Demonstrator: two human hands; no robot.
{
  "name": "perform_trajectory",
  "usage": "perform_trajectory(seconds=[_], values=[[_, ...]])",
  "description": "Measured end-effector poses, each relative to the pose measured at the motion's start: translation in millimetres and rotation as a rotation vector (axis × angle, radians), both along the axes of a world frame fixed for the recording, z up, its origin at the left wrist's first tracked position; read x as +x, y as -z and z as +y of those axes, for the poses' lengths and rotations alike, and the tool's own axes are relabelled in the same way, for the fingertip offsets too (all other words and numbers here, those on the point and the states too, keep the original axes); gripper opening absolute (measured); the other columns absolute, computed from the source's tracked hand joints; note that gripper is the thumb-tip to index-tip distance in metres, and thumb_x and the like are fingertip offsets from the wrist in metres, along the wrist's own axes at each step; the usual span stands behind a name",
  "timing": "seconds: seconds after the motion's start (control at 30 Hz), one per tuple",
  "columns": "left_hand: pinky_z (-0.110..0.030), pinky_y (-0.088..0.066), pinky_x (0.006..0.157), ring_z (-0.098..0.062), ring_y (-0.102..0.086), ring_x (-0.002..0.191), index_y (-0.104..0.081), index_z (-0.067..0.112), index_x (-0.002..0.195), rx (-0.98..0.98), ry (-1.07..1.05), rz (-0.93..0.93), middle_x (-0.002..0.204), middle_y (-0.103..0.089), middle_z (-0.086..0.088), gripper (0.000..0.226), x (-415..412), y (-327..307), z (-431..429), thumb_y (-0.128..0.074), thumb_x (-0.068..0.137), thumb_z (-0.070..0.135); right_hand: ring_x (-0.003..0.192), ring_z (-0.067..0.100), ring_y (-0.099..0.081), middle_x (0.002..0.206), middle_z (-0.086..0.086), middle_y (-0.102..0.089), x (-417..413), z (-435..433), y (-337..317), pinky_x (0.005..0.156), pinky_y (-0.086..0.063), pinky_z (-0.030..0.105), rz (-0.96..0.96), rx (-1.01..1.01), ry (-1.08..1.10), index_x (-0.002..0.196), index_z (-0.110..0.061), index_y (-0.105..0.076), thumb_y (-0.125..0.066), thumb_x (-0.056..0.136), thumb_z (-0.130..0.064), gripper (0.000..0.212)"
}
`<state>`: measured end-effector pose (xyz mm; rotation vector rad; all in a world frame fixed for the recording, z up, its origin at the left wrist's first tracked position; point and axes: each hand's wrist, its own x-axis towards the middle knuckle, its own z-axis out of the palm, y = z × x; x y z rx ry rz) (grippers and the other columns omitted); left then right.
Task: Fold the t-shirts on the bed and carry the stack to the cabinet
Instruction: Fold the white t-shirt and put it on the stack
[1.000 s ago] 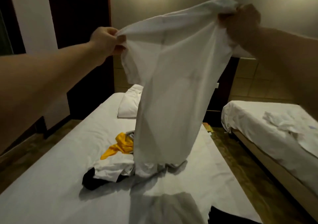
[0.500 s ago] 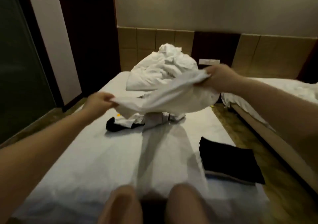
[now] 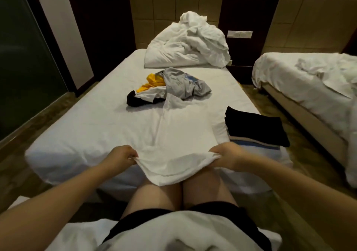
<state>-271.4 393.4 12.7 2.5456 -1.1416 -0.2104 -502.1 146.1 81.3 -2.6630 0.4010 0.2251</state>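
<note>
White t-shirt [image 3: 173, 135], aloft a second ago, now laid flat on bed [image 3: 87, 125], near edge pinched by left hand [image 3: 120, 157] and right hand [image 3: 226, 157]. Ready for folding; folded stack [image 3: 255, 129] just right, unfolded pile [image 3: 170, 86] beyond.

The white t-shirt [image 3: 179, 135] is thin, matt cloth, softly creased. The bed sheet [image 3: 92, 123] is white matt cloth, mostly smooth. The folded stack [image 3: 255, 128] shows black matt cloth on top. The duvet [image 3: 189, 44] is crumpled white cloth. The headboard panels [image 3: 164, 5] look padded with a dull sheen; the floor [image 3: 309, 154] is glossy and mottled.
</note>
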Motion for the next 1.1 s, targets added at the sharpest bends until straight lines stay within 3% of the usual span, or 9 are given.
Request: perform_trajectory(seconds=[0.1,0.17,0.33,0.47,0.7,0.77,0.9,1.0,1.1], values=[[-0.026,-0.040,0.084,-0.026,-0.060,0.100,-0.072,0.007,0.100,0.028,0.009,-0.003,0.103,-0.065,-0.013,0.020,0.6,7.5,10.4,-0.067,0.083,0.018,0.092,0.017,-0.059,0.097,0.002,-0.067,-17.5,4.3,14.1,0.066,-0.033,0.014,-0.083,-0.029,-0.062,0.100,-0.014,-0.066,-0.065,0.087,-0.029,0.020],[-0.026,-0.038,0.083,-0.026,-0.059,0.100,-0.071,0.008,0.101,0.064,-0.009,-0.003,0.104,-0.064,-0.013,0.020,0.6,11.7,16.9,-0.065,0.085,0.019,0.089,0.013,-0.059,0.095,-0.004,-0.065,-30.0,6.3,24.1,0.065,-0.033,0.011,-0.121,-0.033,-0.072,0.106,-0.018,-0.063,-0.069,0.083,-0.030,0.027],[-0.028,-0.038,0.076,-0.026,-0.061,0.098,-0.072,0.008,0.098,0.139,-0.026,0.033,0.103,-0.068,-0.013,0.019,-6.6,33.3,32.5,-0.063,0.086,0.019,0.087,0.002,-0.059,0.094,-0.014,-0.063,-58.1,24.8,54.8,0.078,-0.043,0.010,0.014,0.149,-0.032,0.105,-0.030,-0.060,-0.063,0.087,-0.037,0.019],[-0.028,-0.038,0.070,-0.028,-0.063,0.090,-0.072,0.005,0.097,0.016,-0.096,0.123,0.094,-0.069,-0.015,0.016,-10.8,46.2,36.6,-0.066,0.084,0.013,0.092,0.003,-0.054,0.103,-0.019,-0.052,-69.2,33.9,54.6,0.086,-0.046,0.016,-0.061,0.077,0.029,0.109,-0.029,-0.063,-0.062,0.085,-0.042,0.026],[-0.028,-0.042,0.071,-0.025,-0.063,0.082,-0.072,0.008,0.089,-0.082,-0.160,0.249,0.086,-0.069,-0.010,0.011,-22.2,53.2,32.6,-0.064,0.083,0.005,0.090,0.006,-0.054,0.101,-0.013,-0.056,-68.3,54.3,53.6,0.080,-0.045,0.019,-0.154,-0.034,-0.019,0.111,-0.029,-0.061,-0.062,0.083,-0.050,0.035],[-0.031,-0.043,0.073,-0.027,-0.062,0.085,-0.069,0.012,0.103,-0.032,-0.177,0.242,0.088,-0.067,-0.012,0.019,-32.3,53.6,29.2,-0.063,0.086,0.016,0.082,0.005,-0.054,0.091,-0.015,-0.057,-64.7,59.2,50.5,0.074,-0.046,0.020,-0.158,-0.038,0.017,0.107,-0.033,-0.060,-0.059,0.082,-0.054,0.032],[-0.025,-0.038,0.078,-0.019,-0.056,0.096,-0.056,0.016,0.127,-0.188,-0.263,0.501,0.113,-0.064,-0.009,0.035,-59.2,39.0,15.8,-0.050,0.095,0.027,0.080,0.006,-0.057,0.088,-0.014,-0.061,-48.8,66.2,43.7,0.074,-0.048,0.024,-0.125,0.038,0.134,0.104,-0.032,-0.064,-0.054,0.085,-0.055,0.032],[-0.023,-0.037,0.051,-0.014,-0.050,0.061,-0.061,0.017,0.119,-0.303,-0.383,0.709,0.074,-0.059,-0.001,0.030,-74.0,27.9,1.5,-0.045,0.097,0.028,0.102,0.014,-0.058,0.115,-0.005,-0.063,-22.7,66.6,42.3,0.088,-0.044,0.028,-0.085,0.037,0.135,0.121,-0.024,-0.060,-0.049,0.092,-0.045,0.037],[-0.015,-0.032,0.039,-0.014,-0.047,0.047,-0.061,0.015,0.115,-0.394,-0.534,0.935,0.066,-0.057,-0.006,0.025,-77.9,16.6,-4.4,-0.047,0.095,0.020,0.122,0.018,-0.049,0.134,0.000,-0.054,7.4,74.8,44.1,0.099,-0.035,0.026,-0.057,0.059,0.091,0.134,-0.019,-0.050,-0.042,0.098,-0.035,0.040]])
